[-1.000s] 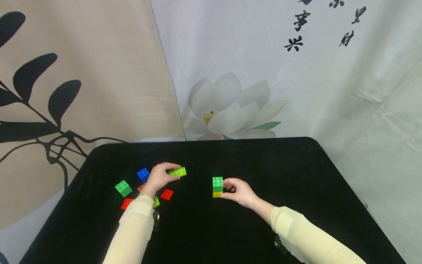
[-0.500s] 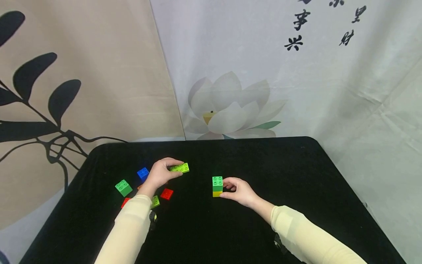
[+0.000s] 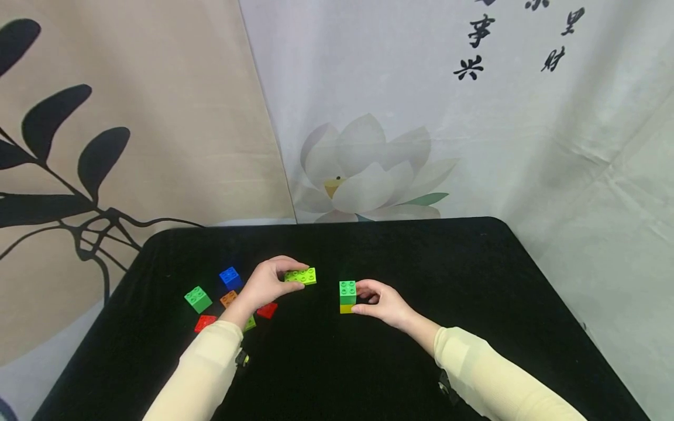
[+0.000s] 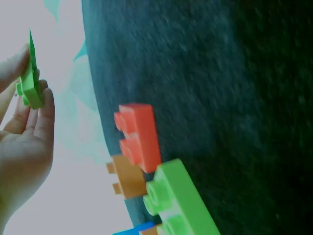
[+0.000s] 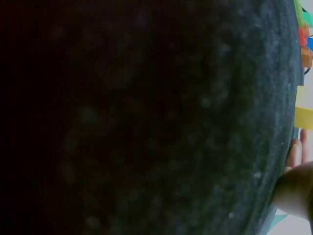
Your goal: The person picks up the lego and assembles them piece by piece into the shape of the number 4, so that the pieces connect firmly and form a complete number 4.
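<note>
My left hand [image 3: 263, 285] pinches a flat lime-green toy building brick [image 3: 308, 276] between thumb and fingers, its studs facing up in the head view. The left wrist view shows the same lime brick [image 4: 32, 90] edge-on, clear of the black tabletop. Right of it, a green brick [image 3: 347, 292] sits on top of a yellow brick [image 3: 346, 309], forming an upright stack. My right hand [image 3: 387, 305] holds this stack at its right side, thumb at the yellow brick and curled fingers by the green one. Only the yellow brick [image 5: 304, 117] of the stack shows in the right wrist view.
Loose bricks lie on the black table [image 3: 447, 263] at the left: green [image 3: 198, 299], blue [image 3: 230, 278], orange [image 3: 229, 298], red [image 3: 205, 323], another red [image 3: 267, 310] and a lime one [image 3: 250, 323] partly behind my left wrist. A printed cloth [image 3: 368, 70] hangs behind.
My left hand has moved right with the lime-green brick, bringing it nearer the stack. The right hand and the green-and-yellow stack stay in place.
</note>
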The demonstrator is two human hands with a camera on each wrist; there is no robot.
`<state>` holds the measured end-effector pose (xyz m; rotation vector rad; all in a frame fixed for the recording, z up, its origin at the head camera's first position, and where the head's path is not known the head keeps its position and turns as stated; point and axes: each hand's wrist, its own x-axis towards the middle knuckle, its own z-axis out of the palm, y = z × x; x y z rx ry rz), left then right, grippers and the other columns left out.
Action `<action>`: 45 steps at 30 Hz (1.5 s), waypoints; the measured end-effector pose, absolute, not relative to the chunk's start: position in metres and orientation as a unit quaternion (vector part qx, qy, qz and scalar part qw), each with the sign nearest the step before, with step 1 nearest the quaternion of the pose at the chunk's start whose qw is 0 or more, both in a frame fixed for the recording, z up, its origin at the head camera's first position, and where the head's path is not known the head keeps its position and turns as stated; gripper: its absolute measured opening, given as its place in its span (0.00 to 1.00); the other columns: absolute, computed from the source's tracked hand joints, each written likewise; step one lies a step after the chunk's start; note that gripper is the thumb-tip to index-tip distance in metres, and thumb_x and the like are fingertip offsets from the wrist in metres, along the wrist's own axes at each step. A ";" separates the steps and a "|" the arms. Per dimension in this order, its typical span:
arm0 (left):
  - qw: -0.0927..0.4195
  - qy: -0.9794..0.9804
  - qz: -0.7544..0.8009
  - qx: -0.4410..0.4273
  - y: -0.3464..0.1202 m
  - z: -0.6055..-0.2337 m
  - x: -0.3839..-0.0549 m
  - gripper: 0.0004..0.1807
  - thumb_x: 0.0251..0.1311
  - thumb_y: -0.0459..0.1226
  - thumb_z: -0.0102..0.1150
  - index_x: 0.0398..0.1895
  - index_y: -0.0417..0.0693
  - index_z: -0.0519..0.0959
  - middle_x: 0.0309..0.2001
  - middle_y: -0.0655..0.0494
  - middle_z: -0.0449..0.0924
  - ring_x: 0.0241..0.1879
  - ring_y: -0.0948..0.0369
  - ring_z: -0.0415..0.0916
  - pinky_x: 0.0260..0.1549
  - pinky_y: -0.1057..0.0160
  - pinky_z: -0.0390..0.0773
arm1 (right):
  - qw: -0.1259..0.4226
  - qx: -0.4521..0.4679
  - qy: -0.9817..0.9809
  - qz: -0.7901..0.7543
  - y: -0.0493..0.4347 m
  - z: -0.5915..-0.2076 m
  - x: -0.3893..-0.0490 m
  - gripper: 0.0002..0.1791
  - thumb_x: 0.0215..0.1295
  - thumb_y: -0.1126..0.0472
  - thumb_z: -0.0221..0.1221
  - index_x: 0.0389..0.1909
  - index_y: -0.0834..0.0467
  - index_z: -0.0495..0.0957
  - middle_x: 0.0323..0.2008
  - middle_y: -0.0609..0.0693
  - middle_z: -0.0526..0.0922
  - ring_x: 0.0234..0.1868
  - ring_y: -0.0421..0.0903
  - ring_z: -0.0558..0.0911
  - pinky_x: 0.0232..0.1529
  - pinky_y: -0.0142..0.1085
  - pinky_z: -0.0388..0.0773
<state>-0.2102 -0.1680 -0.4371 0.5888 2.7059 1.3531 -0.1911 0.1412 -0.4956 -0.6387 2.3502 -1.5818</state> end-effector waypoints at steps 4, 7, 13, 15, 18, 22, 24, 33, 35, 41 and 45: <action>0.030 0.873 0.439 0.210 -0.159 -0.432 -0.205 0.20 0.54 0.37 0.71 0.52 0.54 0.84 0.50 0.58 0.80 0.48 0.57 0.76 0.49 0.50 0.76 | 0.116 -0.223 0.801 -0.543 0.142 -0.497 -0.192 0.22 0.63 0.62 0.66 0.57 0.61 0.76 0.51 0.55 0.81 0.54 0.53 0.77 0.51 0.40 0.76; 0.031 0.868 0.442 0.222 -0.152 -0.429 -0.202 0.19 0.55 0.36 0.71 0.52 0.55 0.84 0.49 0.59 0.80 0.49 0.58 0.76 0.49 0.51 0.77 | 0.113 -0.221 0.801 -0.545 0.142 -0.498 -0.193 0.21 0.63 0.62 0.66 0.57 0.61 0.77 0.51 0.55 0.81 0.53 0.53 0.78 0.50 0.39 0.76; 0.030 0.854 0.452 0.255 -0.137 -0.422 -0.200 0.17 0.58 0.35 0.70 0.51 0.53 0.84 0.48 0.60 0.81 0.49 0.59 0.76 0.50 0.52 0.76 | 0.112 -0.209 0.807 -0.540 0.140 -0.496 -0.191 0.20 0.64 0.65 0.66 0.56 0.62 0.77 0.51 0.56 0.82 0.53 0.54 0.78 0.49 0.37 0.76; 0.030 0.851 0.452 0.264 -0.132 -0.419 -0.199 0.16 0.58 0.35 0.70 0.51 0.54 0.85 0.48 0.61 0.81 0.49 0.59 0.76 0.50 0.53 0.77 | 0.114 -0.209 0.807 -0.540 0.139 -0.489 -0.188 0.19 0.64 0.66 0.65 0.55 0.64 0.77 0.50 0.57 0.81 0.53 0.57 0.78 0.48 0.38 0.76; 0.031 0.849 0.449 0.276 -0.126 -0.415 -0.198 0.16 0.59 0.36 0.69 0.51 0.54 0.85 0.47 0.62 0.80 0.48 0.60 0.76 0.47 0.55 0.77 | 0.121 -0.214 0.803 -0.543 0.138 -0.475 -0.183 0.18 0.64 0.68 0.64 0.55 0.66 0.77 0.50 0.60 0.81 0.53 0.59 0.77 0.49 0.41 0.77; 0.025 0.849 0.438 0.294 -0.118 -0.411 -0.198 0.15 0.59 0.36 0.70 0.50 0.52 0.85 0.47 0.61 0.81 0.47 0.60 0.76 0.45 0.56 0.78 | 0.127 -0.218 0.802 -0.542 0.136 -0.459 -0.177 0.18 0.65 0.68 0.63 0.55 0.66 0.76 0.50 0.60 0.81 0.53 0.60 0.77 0.50 0.43 0.76; 0.024 0.851 0.432 0.299 -0.115 -0.410 -0.198 0.14 0.59 0.36 0.70 0.49 0.52 0.85 0.46 0.61 0.81 0.47 0.60 0.76 0.45 0.56 0.78 | 0.128 -0.218 0.803 -0.540 0.136 -0.457 -0.175 0.18 0.65 0.67 0.63 0.55 0.66 0.76 0.50 0.60 0.81 0.53 0.60 0.77 0.51 0.44 0.76; 0.039 0.857 0.422 0.294 -0.102 -0.414 -0.200 0.15 0.57 0.35 0.71 0.49 0.52 0.85 0.45 0.61 0.80 0.46 0.62 0.76 0.44 0.60 0.79 | 0.129 -0.217 0.800 -0.544 0.137 -0.457 -0.175 0.19 0.65 0.68 0.63 0.55 0.66 0.76 0.50 0.61 0.81 0.54 0.61 0.77 0.51 0.44 0.76; 0.042 0.857 0.422 0.291 -0.100 -0.415 -0.200 0.16 0.56 0.35 0.72 0.49 0.52 0.86 0.45 0.61 0.80 0.46 0.62 0.76 0.44 0.60 0.79 | 0.127 -0.217 0.801 -0.544 0.136 -0.457 -0.175 0.18 0.65 0.68 0.63 0.55 0.66 0.76 0.50 0.60 0.81 0.53 0.61 0.78 0.50 0.43 0.76; 0.048 0.858 0.429 0.278 -0.096 -0.418 -0.200 0.15 0.56 0.35 0.72 0.48 0.52 0.86 0.44 0.61 0.81 0.46 0.61 0.76 0.44 0.59 0.79 | 0.122 -0.213 0.806 -0.539 0.136 -0.457 -0.174 0.17 0.64 0.68 0.63 0.54 0.65 0.77 0.48 0.59 0.82 0.52 0.60 0.78 0.49 0.40 0.77; 0.052 0.861 0.428 0.271 -0.095 -0.418 -0.198 0.15 0.56 0.35 0.72 0.48 0.52 0.86 0.44 0.61 0.81 0.45 0.61 0.77 0.44 0.59 0.80 | 0.121 -0.213 0.808 -0.536 0.136 -0.455 -0.173 0.17 0.64 0.68 0.63 0.54 0.65 0.77 0.49 0.59 0.82 0.52 0.60 0.78 0.49 0.40 0.77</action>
